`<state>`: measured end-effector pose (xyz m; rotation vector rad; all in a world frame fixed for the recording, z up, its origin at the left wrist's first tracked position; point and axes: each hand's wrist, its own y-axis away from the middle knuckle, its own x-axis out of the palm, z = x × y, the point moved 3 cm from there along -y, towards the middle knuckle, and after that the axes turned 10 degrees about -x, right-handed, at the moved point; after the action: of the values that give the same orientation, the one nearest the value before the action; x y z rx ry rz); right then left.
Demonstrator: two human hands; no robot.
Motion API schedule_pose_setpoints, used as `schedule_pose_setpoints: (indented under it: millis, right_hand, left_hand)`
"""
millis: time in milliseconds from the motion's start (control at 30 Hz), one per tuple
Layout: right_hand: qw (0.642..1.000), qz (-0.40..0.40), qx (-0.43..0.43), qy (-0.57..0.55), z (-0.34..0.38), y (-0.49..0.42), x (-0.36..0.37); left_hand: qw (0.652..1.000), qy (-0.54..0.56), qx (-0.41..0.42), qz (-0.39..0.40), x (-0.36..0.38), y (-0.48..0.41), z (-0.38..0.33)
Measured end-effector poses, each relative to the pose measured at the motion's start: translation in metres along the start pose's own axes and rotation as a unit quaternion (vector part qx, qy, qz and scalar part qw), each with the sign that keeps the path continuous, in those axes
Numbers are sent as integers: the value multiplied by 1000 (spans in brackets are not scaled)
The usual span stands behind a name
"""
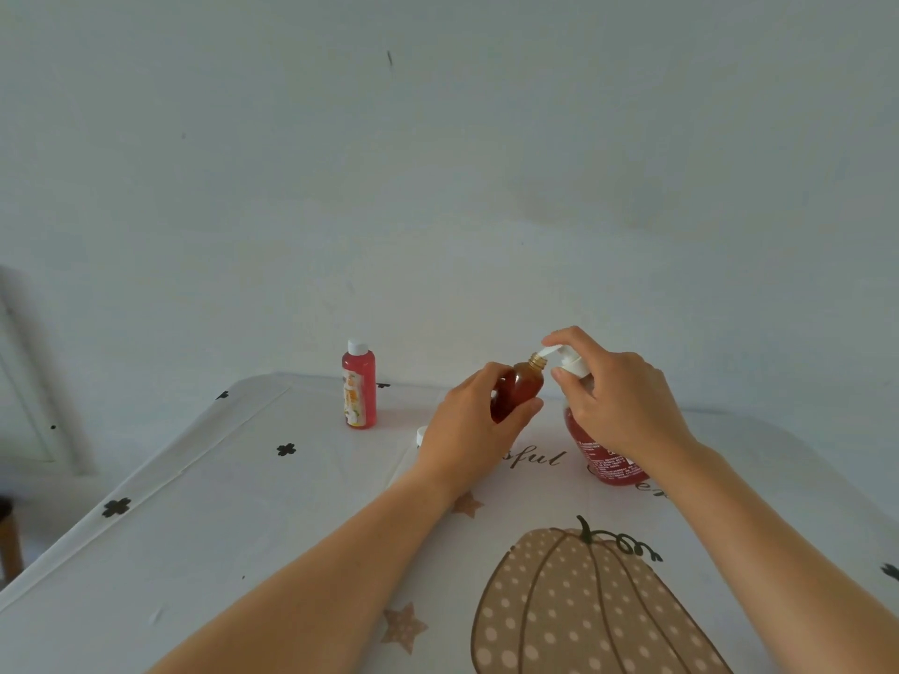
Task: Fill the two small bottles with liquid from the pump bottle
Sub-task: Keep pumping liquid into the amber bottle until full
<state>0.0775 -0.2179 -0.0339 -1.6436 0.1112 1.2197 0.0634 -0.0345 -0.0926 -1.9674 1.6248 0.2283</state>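
Uncapped small bottle [518, 389] tilted, neck at pump nozzle — left hand [467, 430] grips its body; right hand [618, 396] curls over pump head of pump bottle [601, 457] standing on surface [243, 527]; capped red bottle [359, 386] upright, well left.

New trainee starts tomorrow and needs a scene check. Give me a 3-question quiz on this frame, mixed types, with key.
1. True or false: the capped small bottle lies on its side on the table.
2. Multiple choice: the left hand holds the open small bottle tilted, with its mouth
A) at the pump nozzle
B) pressed against the table
C) inside a bowl
3. Fill in: the right hand holds the ___ of the pump bottle.

Key
1. False, it stands upright.
2. A
3. pump head
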Motion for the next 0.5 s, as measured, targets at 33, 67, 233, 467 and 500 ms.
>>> schedule_pose_setpoints:
  millis: [33, 67, 233, 467, 500]
  right_hand:
    - [1000, -6, 0, 0, -1, 0, 0]
    - [1000, -8, 0, 3, -1, 0, 0]
    - [1000, 13, -6, 9, 0, -1, 2]
    - [1000, 15, -2, 1, 1, 0, 1]
    - [1000, 12, -3, 0, 1, 0, 1]
  left_hand:
    - [1000, -7, 5, 3, 0, 1, 0]
    - [1000, -9, 8, 5, 1, 1, -1]
    - [1000, 10, 2, -12, -1, -2, 1]
    - [1000, 17, -2, -8, -1, 0, 1]
    - [1000, 19, -3, -6, -2, 0, 1]
